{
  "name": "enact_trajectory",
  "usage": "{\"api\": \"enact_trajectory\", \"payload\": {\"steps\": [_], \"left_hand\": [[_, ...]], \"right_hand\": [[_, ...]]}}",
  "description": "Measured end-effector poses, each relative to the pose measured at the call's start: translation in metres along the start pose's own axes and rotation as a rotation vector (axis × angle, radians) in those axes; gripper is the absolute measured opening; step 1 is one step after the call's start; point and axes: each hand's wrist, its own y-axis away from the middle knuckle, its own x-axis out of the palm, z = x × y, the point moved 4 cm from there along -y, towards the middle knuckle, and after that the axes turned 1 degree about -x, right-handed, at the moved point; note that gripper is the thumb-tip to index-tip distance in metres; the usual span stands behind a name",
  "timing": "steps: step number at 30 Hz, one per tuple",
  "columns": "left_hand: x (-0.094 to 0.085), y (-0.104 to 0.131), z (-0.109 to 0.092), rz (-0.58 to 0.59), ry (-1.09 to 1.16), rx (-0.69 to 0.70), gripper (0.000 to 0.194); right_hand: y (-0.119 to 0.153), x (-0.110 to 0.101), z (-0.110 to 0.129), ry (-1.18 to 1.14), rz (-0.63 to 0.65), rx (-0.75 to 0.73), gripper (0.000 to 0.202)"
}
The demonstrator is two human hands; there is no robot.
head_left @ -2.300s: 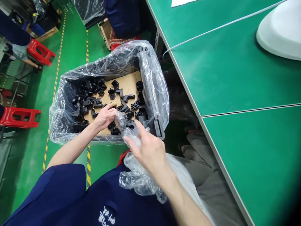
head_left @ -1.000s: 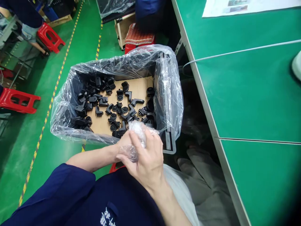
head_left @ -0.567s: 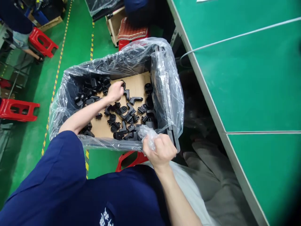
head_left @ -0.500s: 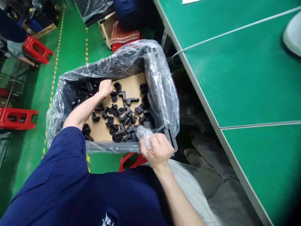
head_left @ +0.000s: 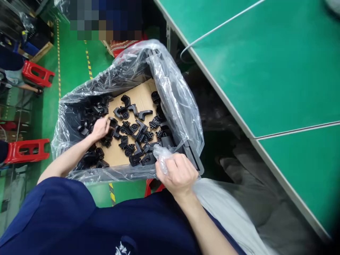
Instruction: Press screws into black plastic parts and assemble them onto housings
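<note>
A dark crate [head_left: 69,117], lined with a clear plastic liner [head_left: 172,88], holds many black plastic angled brackets [head_left: 145,114] on a cardboard sheet [head_left: 145,90]. My left hand [head_left: 101,128] is inside it, toward the left, with fingers curled closed beside a ribbed black part [head_left: 113,122]. Whether they hold anything is hidden. Over the crate's near right corner, my right hand [head_left: 178,173] is closed in a fist around bunched clear plastic. More black parts lie heaped along the left side, some under my left forearm.
A green-topped table [head_left: 265,81] with a white cable [head_left: 225,21] runs along the right. Red stools [head_left: 28,150] stand on the green floor at left, near a seated person [head_left: 13,67]. Another person, blurred out, is beyond the crate. Yellow-black tape [head_left: 88,63] marks the floor.
My left hand has moved left and nearer to me, away from the upper middle of the cardboard. A bracket now shows there. My right hand keeps its hold; the view has shifted slightly.
</note>
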Motion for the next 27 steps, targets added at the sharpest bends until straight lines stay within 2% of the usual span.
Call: {"api": "enact_trajectory", "payload": {"steps": [4,6,8,11,14,16,18,20,23,25,27], "left_hand": [[-0.028,-0.06,0.018,-0.208,0.028,-0.232,0.06],[-0.027,-0.09,0.018,-0.24,0.063,-0.34,0.064],[-0.015,-0.106,0.012,-0.241,0.093,-0.389,0.067],[0.012,-0.094,0.0,-0.225,0.13,-0.337,0.069],[0.038,-0.053,-0.006,-0.132,0.204,-0.203,0.067],[0.047,-0.025,-0.006,-0.069,0.258,-0.132,0.064],[0.045,-0.011,-0.001,-0.077,0.292,-0.116,0.063],[0.033,-0.016,0.009,-0.164,0.304,-0.161,0.065],[0.005,-0.053,0.028,-0.311,0.311,-0.282,0.071],[-0.007,-0.083,0.037,-0.336,0.332,-0.364,0.07],[-0.009,-0.106,0.041,-0.321,0.358,-0.439,0.061]], "right_hand": [[0.001,0.001,-0.001,0.007,0.013,0.006,0.033],[0.001,0.002,-0.001,0.004,0.019,0.005,0.032],[0.001,0.002,-0.001,0.001,0.016,0.002,0.032],[-0.001,0.002,-0.001,0.011,-0.004,0.0,0.032],[-0.002,0.002,0.0,0.024,-0.021,0.005,0.032],[-0.001,0.002,-0.001,0.018,-0.026,0.007,0.032],[-0.001,0.002,-0.001,0.008,-0.026,0.001,0.031],[0.0,0.002,-0.001,0.008,-0.021,-0.006,0.031],[0.0,0.003,-0.001,0.016,-0.015,-0.011,0.031],[0.0,0.003,-0.001,0.018,-0.012,-0.007,0.031],[0.0,0.003,-0.002,0.02,-0.003,-0.002,0.03]]}}
